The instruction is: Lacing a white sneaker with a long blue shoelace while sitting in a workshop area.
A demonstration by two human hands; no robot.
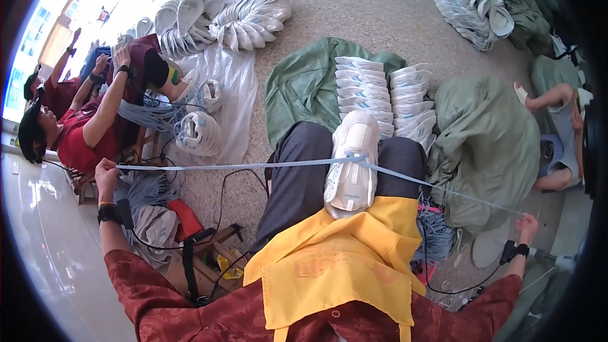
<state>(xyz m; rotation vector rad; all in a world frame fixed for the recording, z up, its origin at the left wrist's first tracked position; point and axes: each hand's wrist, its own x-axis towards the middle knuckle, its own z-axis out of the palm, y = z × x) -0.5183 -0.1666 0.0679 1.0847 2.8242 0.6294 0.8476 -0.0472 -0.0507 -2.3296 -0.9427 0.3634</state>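
A white shoe upper point(353, 142) rests on my lap between my thighs, toe pointing away from me. A light blue shoelace point(278, 164) runs through its eyelets and stretches out to both sides. Far out to the left, my left hand point(106, 177) is closed on one end of the lace. On the right, my right hand point(527, 225) pinches the other end, a little lower. Both lace halves look taut. A yellow apron point(339, 278) covers my lap behind the shoe.
Stacked white uppers point(363, 88) stand beyond my knees on a green cloth point(301, 82). Another green cloth point(484, 145) bulges at right. Blue laces point(434, 234) hang beside my right thigh. A wooden stool point(209, 256) and black cable lie at left. Co-workers point(95, 114) sit left.
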